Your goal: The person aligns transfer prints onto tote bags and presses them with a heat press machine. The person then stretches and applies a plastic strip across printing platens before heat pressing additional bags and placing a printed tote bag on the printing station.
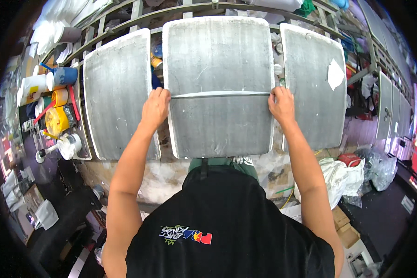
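Observation:
A thin whitish strip [220,93] is drawn straight across a grey board [213,125] with white edges. Its left end is pinched in my left hand [155,105], closed at the board's left edge. At the opposite edge, my right hand [281,103] has its fingers closed on the other end. A dark line runs just under the strip; I cannot tell whether it is a shadow or part of the strip. Whether the strip touches the board along its length is not plain either.
Similar grey boards stand at the left [118,92] and right [310,102]; the right one bears a white patch [335,74]. Paint tubs [57,120] crowd the far left. A slatted rack [136,11] runs behind. Plastic bags [340,178] lie at the lower right.

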`<control>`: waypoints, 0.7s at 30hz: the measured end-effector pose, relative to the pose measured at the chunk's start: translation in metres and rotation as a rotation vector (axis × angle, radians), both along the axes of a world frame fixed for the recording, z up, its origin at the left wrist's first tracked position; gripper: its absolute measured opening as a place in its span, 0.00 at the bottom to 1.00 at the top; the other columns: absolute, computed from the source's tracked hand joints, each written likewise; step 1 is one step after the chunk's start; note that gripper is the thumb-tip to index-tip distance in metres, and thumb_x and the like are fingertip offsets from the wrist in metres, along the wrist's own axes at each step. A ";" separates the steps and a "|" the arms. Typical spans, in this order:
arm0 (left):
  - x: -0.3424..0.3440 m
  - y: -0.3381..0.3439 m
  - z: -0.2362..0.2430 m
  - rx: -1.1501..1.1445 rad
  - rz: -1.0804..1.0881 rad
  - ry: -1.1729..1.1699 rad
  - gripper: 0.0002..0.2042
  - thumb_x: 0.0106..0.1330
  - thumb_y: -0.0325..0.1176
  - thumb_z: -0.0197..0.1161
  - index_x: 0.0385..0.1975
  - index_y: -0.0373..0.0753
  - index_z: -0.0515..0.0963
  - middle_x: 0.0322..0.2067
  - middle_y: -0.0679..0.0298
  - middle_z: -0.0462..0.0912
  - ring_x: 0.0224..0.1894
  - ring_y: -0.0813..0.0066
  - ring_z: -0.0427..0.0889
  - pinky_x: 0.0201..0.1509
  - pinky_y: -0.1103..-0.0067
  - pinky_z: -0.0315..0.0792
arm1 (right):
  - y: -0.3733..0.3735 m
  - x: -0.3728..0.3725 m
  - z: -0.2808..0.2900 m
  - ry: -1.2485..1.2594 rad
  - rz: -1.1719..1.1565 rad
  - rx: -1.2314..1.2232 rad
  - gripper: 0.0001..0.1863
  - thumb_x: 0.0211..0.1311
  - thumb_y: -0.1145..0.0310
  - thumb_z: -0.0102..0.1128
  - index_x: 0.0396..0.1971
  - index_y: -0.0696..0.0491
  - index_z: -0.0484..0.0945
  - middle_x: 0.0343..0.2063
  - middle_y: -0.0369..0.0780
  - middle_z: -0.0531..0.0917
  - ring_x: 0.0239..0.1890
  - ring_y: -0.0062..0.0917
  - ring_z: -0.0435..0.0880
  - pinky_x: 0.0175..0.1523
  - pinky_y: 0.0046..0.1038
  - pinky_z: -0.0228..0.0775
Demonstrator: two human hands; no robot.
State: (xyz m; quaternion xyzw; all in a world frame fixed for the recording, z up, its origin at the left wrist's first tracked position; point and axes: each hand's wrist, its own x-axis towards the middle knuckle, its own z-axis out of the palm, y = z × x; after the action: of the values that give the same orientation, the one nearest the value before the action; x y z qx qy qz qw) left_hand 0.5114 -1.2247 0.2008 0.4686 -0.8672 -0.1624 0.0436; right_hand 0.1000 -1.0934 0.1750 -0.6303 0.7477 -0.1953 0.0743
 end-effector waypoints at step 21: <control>-0.100 0.050 -0.029 -0.027 -0.214 0.039 0.33 0.64 0.42 0.53 0.68 0.39 0.55 0.70 0.57 0.53 0.71 0.51 0.51 0.72 0.58 0.47 | -0.019 0.113 0.006 0.038 0.278 0.162 0.37 0.61 0.52 0.53 0.66 0.57 0.59 0.70 0.45 0.54 0.72 0.44 0.47 0.72 0.47 0.42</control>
State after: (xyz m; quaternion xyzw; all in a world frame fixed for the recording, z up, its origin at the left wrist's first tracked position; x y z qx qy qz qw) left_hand 0.4113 -1.1750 0.1719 0.3694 -0.9134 -0.1637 0.0489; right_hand 0.2131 -1.1128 0.1806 -0.7232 0.6679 -0.1101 0.1368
